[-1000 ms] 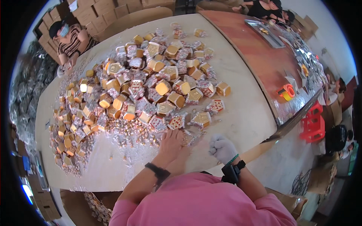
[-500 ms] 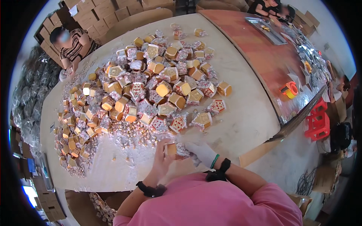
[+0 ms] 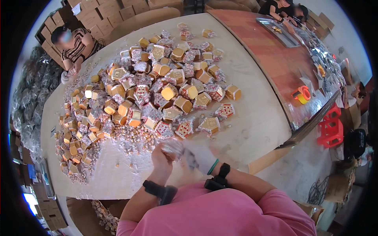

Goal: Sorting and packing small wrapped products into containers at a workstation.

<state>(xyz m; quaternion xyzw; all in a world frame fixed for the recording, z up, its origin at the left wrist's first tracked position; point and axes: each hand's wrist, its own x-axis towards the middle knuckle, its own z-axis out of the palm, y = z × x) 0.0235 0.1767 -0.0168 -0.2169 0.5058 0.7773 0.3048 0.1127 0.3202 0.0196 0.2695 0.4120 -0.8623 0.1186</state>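
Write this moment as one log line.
left hand: holds blurred piece | right hand: gloved, beside piece | heap of pieces: on table

The pale tabletop (image 3: 256, 118) looks smooth and mostly matt (a whitish sheen shows toward its near edge). Across its middle, house-shaped ornaments (image 3: 168, 93) pair glossy gold faces with rough, beaded-looking sides under a plastic-like glint. The white glove (image 3: 200, 156) is matt cloth; the blurred piece (image 3: 172, 148) beside it has a pale shine. Past the right edge, the red-brown tabletop (image 3: 244, 35) has a varnished gloss, the tray (image 3: 288, 39) at its far end shines like metal, and the silver stars (image 3: 306, 80) are mirror-bright. Crinkled plastic bundles (image 3: 29, 106) glint off the left edge; the boxes (image 3: 108, 10) past the far edge are dull cardboard. The pink shirt (image 3: 228, 212) is soft-looking cloth.
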